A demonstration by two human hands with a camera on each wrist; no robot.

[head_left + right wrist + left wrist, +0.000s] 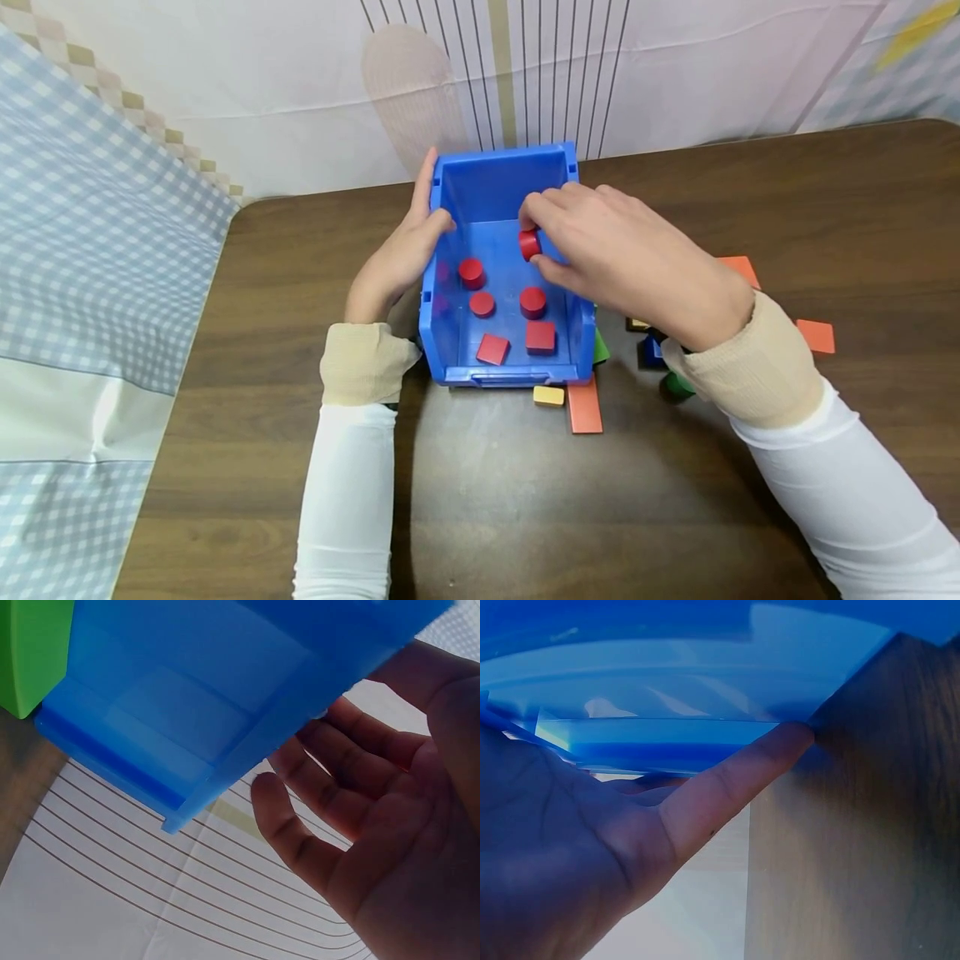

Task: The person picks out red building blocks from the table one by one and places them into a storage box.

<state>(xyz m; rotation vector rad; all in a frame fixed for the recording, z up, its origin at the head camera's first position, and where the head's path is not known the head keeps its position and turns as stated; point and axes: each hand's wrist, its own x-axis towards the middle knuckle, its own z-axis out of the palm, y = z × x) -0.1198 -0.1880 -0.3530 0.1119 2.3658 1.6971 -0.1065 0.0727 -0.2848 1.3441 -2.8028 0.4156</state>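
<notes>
A blue plastic bin (495,377) stands on the wooden table, its low side toward me. My left hand (397,258) holds its left wall, thumb over the rim and fingers along the outside; the left wrist view shows a finger against the blue wall. Above the bin's floor, my right hand (622,242) pinches a red cylinder block (529,245) between thumb and fingers. In the right wrist view the bin's wall hides that block. Inside the bin lie several red blocks, among them a round one (472,272), a cube-like one (540,337) and a flat square (492,349).
Right of the bin lie orange flat blocks (816,336), a dark blue block (651,352) and a green block (677,385), partly under my right arm. In front are a yellow block (548,396) and an orange strip (585,407). A printed curtain (300,92) hangs behind the table.
</notes>
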